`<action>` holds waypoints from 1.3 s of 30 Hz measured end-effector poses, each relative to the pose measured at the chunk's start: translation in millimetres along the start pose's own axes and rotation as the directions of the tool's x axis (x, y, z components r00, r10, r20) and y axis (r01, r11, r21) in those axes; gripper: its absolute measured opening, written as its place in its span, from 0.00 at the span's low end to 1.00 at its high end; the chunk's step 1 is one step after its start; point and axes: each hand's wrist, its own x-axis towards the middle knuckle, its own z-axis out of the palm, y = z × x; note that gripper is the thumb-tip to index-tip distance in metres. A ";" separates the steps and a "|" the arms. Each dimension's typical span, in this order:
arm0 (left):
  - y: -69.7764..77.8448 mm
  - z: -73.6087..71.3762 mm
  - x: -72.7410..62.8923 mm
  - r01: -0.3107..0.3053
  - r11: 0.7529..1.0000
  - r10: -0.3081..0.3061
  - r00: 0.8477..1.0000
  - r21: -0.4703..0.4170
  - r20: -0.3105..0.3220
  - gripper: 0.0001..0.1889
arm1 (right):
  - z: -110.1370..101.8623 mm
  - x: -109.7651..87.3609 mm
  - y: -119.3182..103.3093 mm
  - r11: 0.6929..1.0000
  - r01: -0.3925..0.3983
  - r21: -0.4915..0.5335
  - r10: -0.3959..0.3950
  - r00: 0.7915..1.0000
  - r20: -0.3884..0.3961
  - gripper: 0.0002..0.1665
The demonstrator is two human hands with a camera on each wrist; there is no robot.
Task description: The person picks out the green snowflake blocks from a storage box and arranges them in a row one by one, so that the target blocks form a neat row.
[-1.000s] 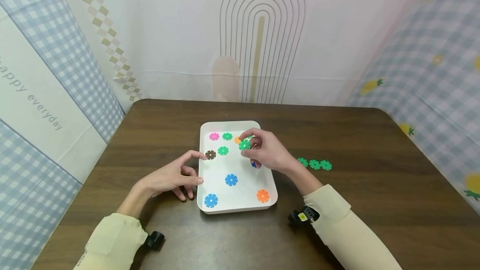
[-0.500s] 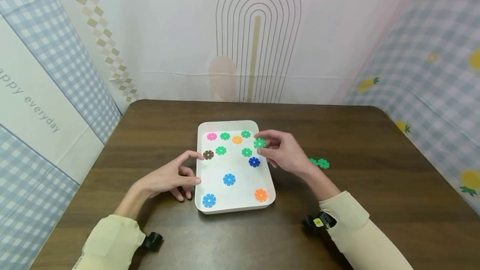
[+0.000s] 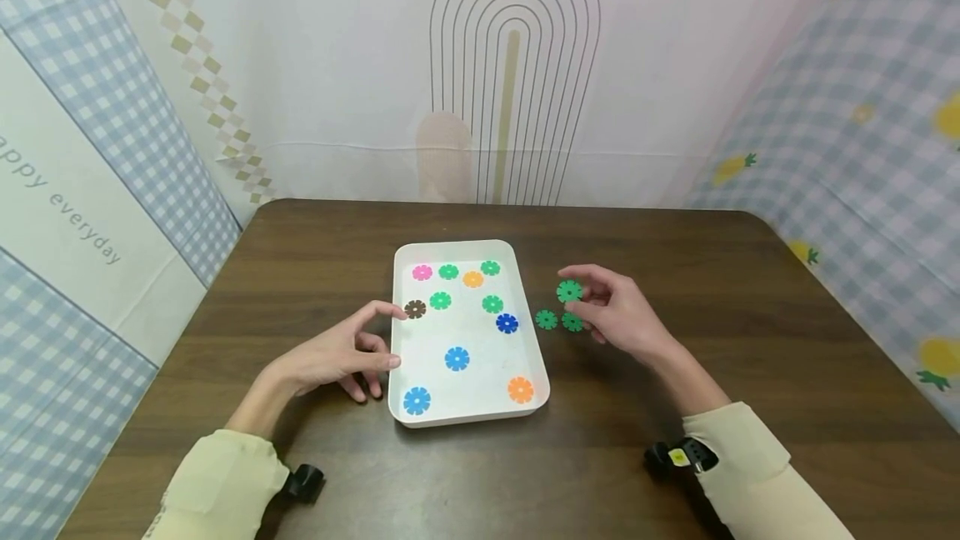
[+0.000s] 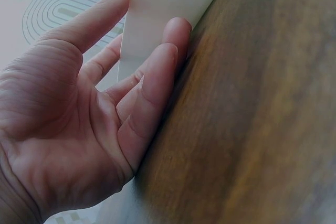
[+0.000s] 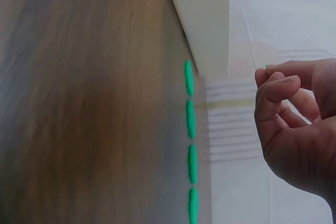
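Observation:
In the head view my left hand (image 3: 348, 350) is at the left side of a white tray (image 3: 427, 340). Its thumb and index finger lie over the rim, while the other fingers curl against the outer wall, seen in the left wrist view. To the right of the tray, my right hand (image 3: 618, 311) pinches a green flower-shaped disc (image 3: 569, 291) between thumb and index finger, raised above the table. Just below it lie more green discs (image 3: 546, 320) in a row; the hand covers part of that row. In the right wrist view these row discs (image 5: 191, 119) show edge-on.
The tray contains several similar discs: green (image 3: 440, 300), pink (image 3: 422, 272), brown (image 3: 415, 309), dark blue (image 3: 507, 323), light blue (image 3: 457, 358) and orange (image 3: 521, 390). A brown wooden table (image 3: 322, 232) carries everything. Patterned cloths (image 3: 337, 48) hang behind and at both sides.
My right hand has carried the pinched green disc from above the tray rightward, to over the row of green discs. The left hand has kept its place at the tray's left side.

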 end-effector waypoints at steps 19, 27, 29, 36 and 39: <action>3.6 0.0 -2.9 -0.007 1.000 0.007 1.000 0.001 0.009 0.40 | -34.5 -21.9 33.9 0.995 -0.032 0.095 0.038 0.998 -0.054 0.24; 3.7 0.2 -2.5 -0.009 1.000 0.009 1.000 -0.003 0.012 0.40 | -45.5 -28.0 40.3 0.990 -0.051 0.128 0.058 0.997 -0.054 0.25; 3.4 0.1 -2.3 -0.011 1.000 0.011 1.000 -0.001 0.013 0.40 | -48.4 -29.0 42.5 0.989 -0.057 0.136 0.065 0.996 -0.058 0.26; 1.7 0.0 -0.2 -0.001 1.000 0.001 1.000 -0.002 0.008 0.39 | -62.5 -32.1 51.1 0.990 -0.089 0.110 0.100 0.990 -0.099 0.28; 1.7 -0.1 0.0 -0.003 1.000 0.003 1.000 -0.003 0.007 0.39 | -70.2 -33.8 54.9 0.991 -0.109 0.081 0.118 0.988 -0.105 0.29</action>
